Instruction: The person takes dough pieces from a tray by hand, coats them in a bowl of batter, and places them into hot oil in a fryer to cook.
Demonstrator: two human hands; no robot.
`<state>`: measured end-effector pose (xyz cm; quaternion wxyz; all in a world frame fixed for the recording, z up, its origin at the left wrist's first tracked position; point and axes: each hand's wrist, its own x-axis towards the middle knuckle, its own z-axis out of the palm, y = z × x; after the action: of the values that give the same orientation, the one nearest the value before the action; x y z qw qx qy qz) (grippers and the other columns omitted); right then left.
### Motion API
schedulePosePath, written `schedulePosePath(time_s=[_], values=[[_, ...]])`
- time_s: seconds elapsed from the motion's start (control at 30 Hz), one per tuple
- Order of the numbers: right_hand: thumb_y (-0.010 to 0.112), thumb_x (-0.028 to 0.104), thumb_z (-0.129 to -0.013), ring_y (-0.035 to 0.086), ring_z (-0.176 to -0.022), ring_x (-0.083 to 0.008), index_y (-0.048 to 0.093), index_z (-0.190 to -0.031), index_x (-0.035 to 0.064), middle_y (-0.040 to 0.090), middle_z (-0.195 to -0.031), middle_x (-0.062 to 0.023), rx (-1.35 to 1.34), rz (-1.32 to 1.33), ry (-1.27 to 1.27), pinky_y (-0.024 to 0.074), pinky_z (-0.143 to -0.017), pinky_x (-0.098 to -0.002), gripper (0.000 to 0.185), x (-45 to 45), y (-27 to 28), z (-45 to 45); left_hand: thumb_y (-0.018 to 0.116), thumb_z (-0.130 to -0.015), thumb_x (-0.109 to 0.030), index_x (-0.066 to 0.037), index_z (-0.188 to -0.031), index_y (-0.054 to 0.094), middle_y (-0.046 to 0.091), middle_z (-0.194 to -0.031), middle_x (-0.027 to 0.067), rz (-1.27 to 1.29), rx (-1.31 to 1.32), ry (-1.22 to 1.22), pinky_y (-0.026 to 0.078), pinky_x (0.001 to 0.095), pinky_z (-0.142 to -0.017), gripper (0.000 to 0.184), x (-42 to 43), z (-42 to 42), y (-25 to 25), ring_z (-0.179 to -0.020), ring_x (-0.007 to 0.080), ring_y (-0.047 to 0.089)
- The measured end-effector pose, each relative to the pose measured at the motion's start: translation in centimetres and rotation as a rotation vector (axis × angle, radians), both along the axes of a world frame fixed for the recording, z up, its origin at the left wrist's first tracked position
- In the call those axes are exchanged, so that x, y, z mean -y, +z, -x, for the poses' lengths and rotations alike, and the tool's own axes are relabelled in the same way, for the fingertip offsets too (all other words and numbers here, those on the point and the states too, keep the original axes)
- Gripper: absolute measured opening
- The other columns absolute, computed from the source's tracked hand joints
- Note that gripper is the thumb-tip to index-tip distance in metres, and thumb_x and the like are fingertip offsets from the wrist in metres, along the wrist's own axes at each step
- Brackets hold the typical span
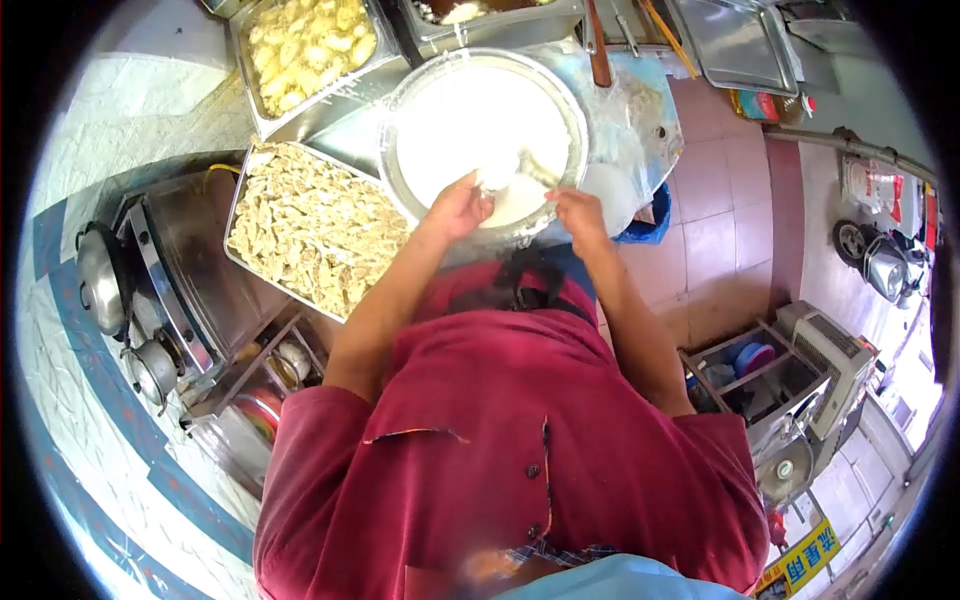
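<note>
A large round metal basin (393, 190) holds white, overexposed contents. At its near left rim is my left hand (462, 207), fingers pinched around a small white piece (496, 178) over the basin. My right hand (577, 212) is at the near right rim, its fingers closed together; glare hides what they hold, if anything. Left of the basin lies a rectangular tray (236, 215) heaped with pale, floury strips (315, 225). Behind that tray, a deep metal pan (258, 112) contains yellow pieces in liquid (310, 48).
A second metal pan (480, 32) with dark liquid stands behind the basin. A wooden-handled tool (600, 68) and an empty metal tray (740, 45) are at the back right. A stove (175, 290) with lidded pots is at the left, a wire rack (755, 370) at the right.
</note>
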<state>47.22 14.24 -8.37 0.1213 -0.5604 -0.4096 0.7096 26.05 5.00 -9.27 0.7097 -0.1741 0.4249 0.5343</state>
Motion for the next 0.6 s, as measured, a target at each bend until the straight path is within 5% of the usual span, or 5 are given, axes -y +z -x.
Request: schedulePosePath(time_s=[0.07, 0.1, 0.2, 0.3, 0.6], values=[[0.059, 0.017, -0.088, 0.039, -0.052, -0.0057, 0.073, -0.089, -0.0004, 0.05, -0.064, 0.003, 0.136, -0.228, 0.261, 0.0268, -0.045, -0.0243, 0.022, 1.6, -0.7, 0.5, 0.059, -0.096, -0.028, -0.011, -0.114, 0.059, 0.061, -0.094, 0.0007, 0.014, -0.023, -0.021, 0.045, 0.019, -0.053, 0.024, -0.2, 0.0, -0.3, -0.066, 0.0088, 0.052], [0.059, 0.017, -0.087, 0.042, -0.054, -0.0063, 0.073, -0.091, -0.0011, 0.052, -0.064, 0.0024, 0.219, -0.09, 0.265, 0.029, -0.047, -0.0244, 0.023, 1.4, 4.0, 2.1, 0.058, -0.097, -0.028, -0.012, -0.112, 0.06, 0.061, -0.091, 0.0008, 0.018, -0.037, -0.031, 0.046, 0.0189, -0.052, 0.022, -0.1, 0.0, -0.6, -0.064, 0.0089, 0.052], [0.058, 0.017, -0.089, 0.036, -0.052, -0.0054, 0.072, -0.094, -0.001, 0.044, -0.059, 0.0051, 0.036, -0.02, -0.046, 0.0249, -0.047, -0.0227, 0.022, 0.2, 1.9, 1.9, 0.055, -0.097, -0.025, -0.009, -0.117, 0.06, 0.061, -0.098, 0.0007, -0.049, -0.028, 0.026, 0.043, 0.0208, -0.056, 0.026, -0.4, 0.4, 0.4, -0.074, 0.0088, 0.055], [0.057, 0.017, -0.091, 0.034, -0.052, -0.005, 0.07, -0.095, -0.0013, 0.042, -0.059, 0.0058, 0.053, -0.072, -0.023, 0.0235, -0.048, -0.0222, 0.023, -1.5, 1.4, 0.7, 0.055, -0.097, -0.022, -0.009, -0.116, 0.06, 0.061, -0.094, 0.0014, -0.009, -0.113, 0.033, 0.045, 0.0218, -0.054, 0.023, -3.0, 3.3, 1.5, -0.071, 0.0089, 0.056], [0.056, 0.019, -0.089, 0.047, -0.061, -0.0079, 0.073, -0.092, -0.0007, 0.057, -0.067, 0.0011, 0.1, -0.111, 0.096, 0.0374, -0.056, -0.0243, 0.026, 1.4, -0.6, -1.4, 0.056, -0.094, -0.018, -0.006, -0.116, 0.061, 0.059, -0.075, -0.0007, -0.142, -0.965, -0.045, 0.042, 0.0225, -0.049, 0.025, -22.0, 17.2, 6.2, -0.056, 0.0089, 0.048]])
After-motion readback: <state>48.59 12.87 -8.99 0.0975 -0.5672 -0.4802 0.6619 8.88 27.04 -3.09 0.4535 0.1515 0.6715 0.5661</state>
